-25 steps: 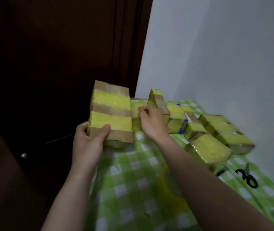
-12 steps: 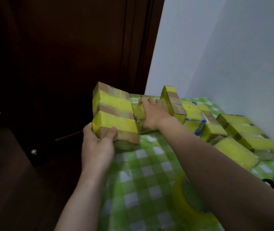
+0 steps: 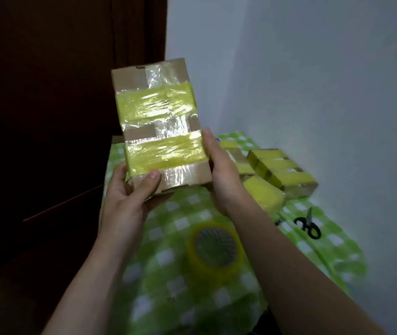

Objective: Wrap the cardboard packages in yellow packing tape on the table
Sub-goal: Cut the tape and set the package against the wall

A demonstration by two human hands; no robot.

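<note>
Hands, left and right, grip half-taped package aloft; next likely needs tape roll below them.

Green-checked table: tape roll, scissors, taped packages along wall.

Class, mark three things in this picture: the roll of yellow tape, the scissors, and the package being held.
Roll of yellow tape point(image 3: 194, 264), head view: on its yellow outer wall.
Scissors point(image 3: 312, 232), head view: on a black handle loop.
Held package point(image 3: 156, 106), head view: on its upper yellow band.
</note>
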